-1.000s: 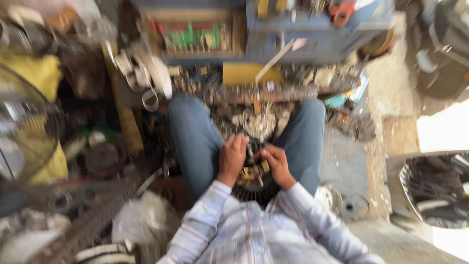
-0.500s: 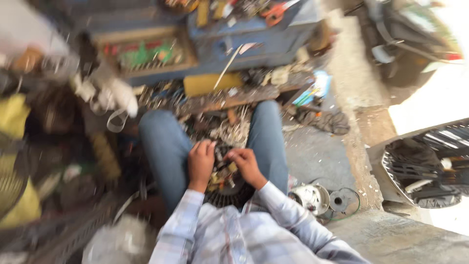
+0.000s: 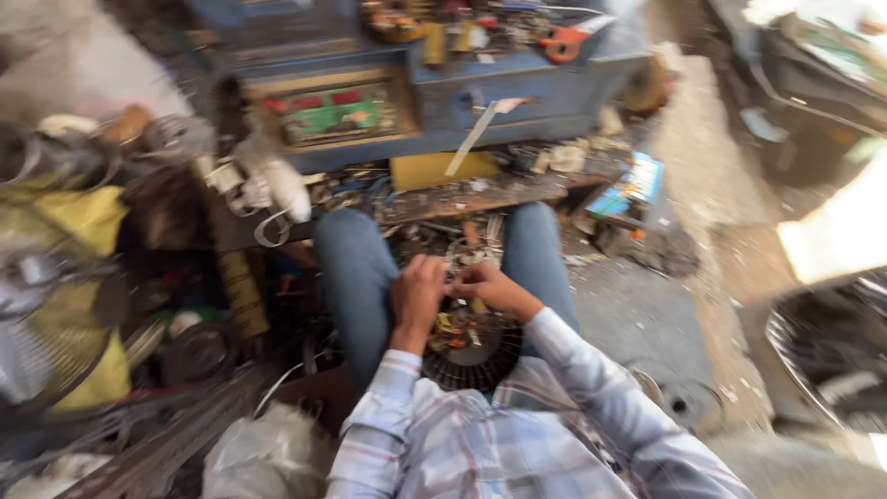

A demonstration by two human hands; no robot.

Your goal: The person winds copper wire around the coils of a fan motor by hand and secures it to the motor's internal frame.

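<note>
Setting: a cluttered workshop floor [image 3: 647, 314] of grey concrete, seen from above and blurred by camera motion.
Background: a blue metal bench [image 3: 517, 92] with drawers stands ahead of the seated person, with small tools and an orange-handled tool [image 3: 565, 42] on top.
Left side: a yellow fan with a wire guard [image 3: 55, 323] and heaps of scrap parts.
Right side: a dark wire fan guard [image 3: 832, 360] near a bright patch of daylight.
Person: seated, blue-jeaned knees [image 3: 356, 268] apart, wearing a pale checked shirt [image 3: 480, 434].
Object position: a round dark ribbed motor stator with copper-coloured windings [image 3: 467, 346] rests in the lap, between the thighs.
Object orientation: its flat round face points up towards the camera; being round, it shows no clear long axis.
Object look: black finned rim, with orange and brass-toned wire bundles in the middle; fine detail is blurred.
Left hand [image 3: 418, 294]: fingers curled, gripping at the top edge of the stator's windings.
Right hand [image 3: 490, 285]: fingers bent and pinched at the same spot, touching the left hand's fingertips; whatever it pinches is too blurred to tell.
</note>
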